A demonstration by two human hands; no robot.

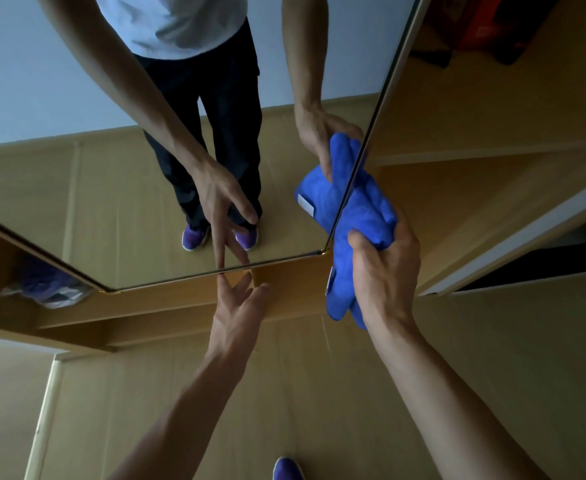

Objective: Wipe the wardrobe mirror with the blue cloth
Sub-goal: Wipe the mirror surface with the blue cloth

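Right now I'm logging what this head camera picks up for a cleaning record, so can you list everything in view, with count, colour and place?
wardrobe mirror: one, thin gold-edged frame, upper left and centre, reflecting the person, floor and wall.
blue cloth: one, bright blue with a white tag, bunched at the mirror's lower right corner.
wardrobe panel: light wood, around and below the mirror.
floor: light wood, lower half.
bundle: one, purple and white, blurred, on a low shelf at left; cannot tell what it is.
shoe: one, purple, bottom edge.
left hand: one, open, fingertips at the mirror's bottom edge.
right hand: one, gripping the cloth.
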